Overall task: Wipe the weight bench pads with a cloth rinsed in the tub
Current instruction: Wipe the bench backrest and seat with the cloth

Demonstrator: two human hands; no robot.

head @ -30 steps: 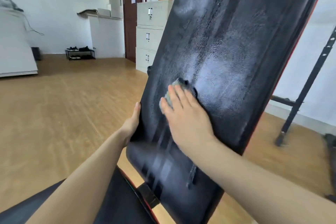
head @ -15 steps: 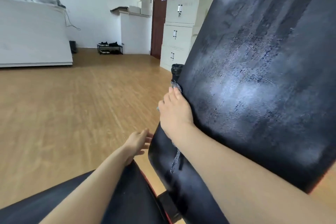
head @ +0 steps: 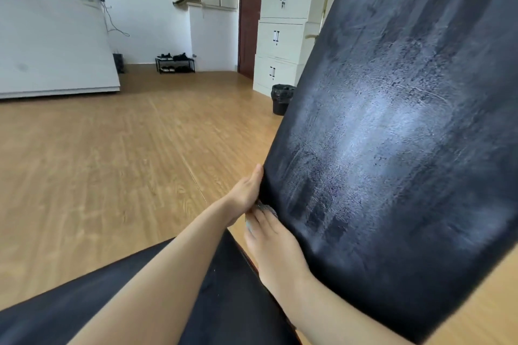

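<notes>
Shifted lower along the tilted backrest pad (head: 392, 134), right hand (head: 273, 246) presses the grey cloth (head: 263, 208) at its seven-o'clock edge; left hand (head: 246, 189) fingers grip that edge above it.

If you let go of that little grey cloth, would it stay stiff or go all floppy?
Probably floppy: the cloth is bunched into a small wad under the right hand, against the edge of the back pad. It is likely damp too, since the pad shows streaky wipe marks, so it might cling or drip. It looks light for its size.
</notes>
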